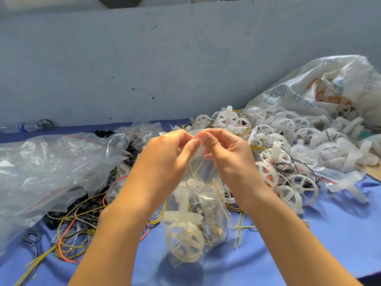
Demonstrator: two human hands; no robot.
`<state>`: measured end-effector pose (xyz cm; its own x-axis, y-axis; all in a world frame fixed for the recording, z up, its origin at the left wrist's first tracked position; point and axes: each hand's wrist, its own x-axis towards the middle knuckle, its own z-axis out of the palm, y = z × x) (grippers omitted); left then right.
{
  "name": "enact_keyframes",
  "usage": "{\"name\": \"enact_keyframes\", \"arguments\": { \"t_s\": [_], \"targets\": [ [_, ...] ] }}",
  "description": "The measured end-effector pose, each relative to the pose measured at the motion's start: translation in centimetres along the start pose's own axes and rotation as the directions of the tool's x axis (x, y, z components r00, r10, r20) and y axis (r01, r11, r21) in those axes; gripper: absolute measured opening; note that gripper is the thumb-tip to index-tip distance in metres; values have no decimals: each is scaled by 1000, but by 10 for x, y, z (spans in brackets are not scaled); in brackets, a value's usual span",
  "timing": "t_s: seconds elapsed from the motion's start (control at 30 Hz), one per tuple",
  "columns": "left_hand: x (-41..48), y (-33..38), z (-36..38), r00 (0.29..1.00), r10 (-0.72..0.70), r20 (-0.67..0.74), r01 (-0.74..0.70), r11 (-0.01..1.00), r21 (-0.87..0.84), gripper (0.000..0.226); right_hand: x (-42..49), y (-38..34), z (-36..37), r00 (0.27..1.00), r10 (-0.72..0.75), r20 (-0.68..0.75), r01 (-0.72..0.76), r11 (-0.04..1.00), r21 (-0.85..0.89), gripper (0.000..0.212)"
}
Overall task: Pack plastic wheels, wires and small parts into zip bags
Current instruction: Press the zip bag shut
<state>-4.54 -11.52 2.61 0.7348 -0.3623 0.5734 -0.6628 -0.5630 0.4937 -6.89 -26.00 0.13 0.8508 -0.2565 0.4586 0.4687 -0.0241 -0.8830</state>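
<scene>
The left grip [165,153] and the right grip [224,149] are close together, and each is closed in a pinch on the red seal strip [196,137] at the mouth of a clear zip bag [206,174]. The bag hangs straight below them over the blue bench [309,244], with a white plastic wheel [185,240] and yellow wires [193,176] inside. Right of the grips lies a heap of white wheels [299,141] before a white sack [329,85]; left of them lie crumpled clear bags [51,162], with loose wires [68,234] nearer the person
</scene>
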Motion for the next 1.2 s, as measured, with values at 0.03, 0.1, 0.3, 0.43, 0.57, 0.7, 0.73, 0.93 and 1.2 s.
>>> {"name": "enact_keyframes", "arguments": {
  "t_s": [0.03,0.1,0.3,0.43,0.57,0.7,0.73,0.93,1.2],
  "targets": [
    [-1,-1,-1,1000,-5,-5,5,1000,9,26,1,-1,0,1000,2,-30,-2,1000,5,10],
    [-2,-4,-4,1000,-9,-19,10,1000,28,22,4,-1,-3,995,23,-95,-20,999,28,11],
    [-7,-22,-20,999,-32,-4,32,999,-5,18,9,-1,-15,976,112,-185,-88,987,132,12],
    [-11,-35,-29,996,-86,28,88,992,-91,16,11,-1,-18,976,179,-120,-125,925,359,20],
    [-14,-42,-29,988,-150,49,157,942,-297,11,11,-4,-15,967,253,-14,-176,711,681,32],
    [-15,-42,-21,969,-238,70,241,832,-499,22,8,-6,-3,986,164,28,-164,932,324,24],
    [-14,-41,-18,970,-237,61,234,822,-519,20,6,-6,2,994,97,45,-102,988,119,21],
    [-13,-36,-12,986,-166,28,152,812,-564,17,-4,-1,14,944,-215,251,330,669,-666,32],
    [-14,-27,-8,984,-176,36,161,779,-607,14,-5,-2,11,946,-270,182,320,667,-673,17]
  ]
}}
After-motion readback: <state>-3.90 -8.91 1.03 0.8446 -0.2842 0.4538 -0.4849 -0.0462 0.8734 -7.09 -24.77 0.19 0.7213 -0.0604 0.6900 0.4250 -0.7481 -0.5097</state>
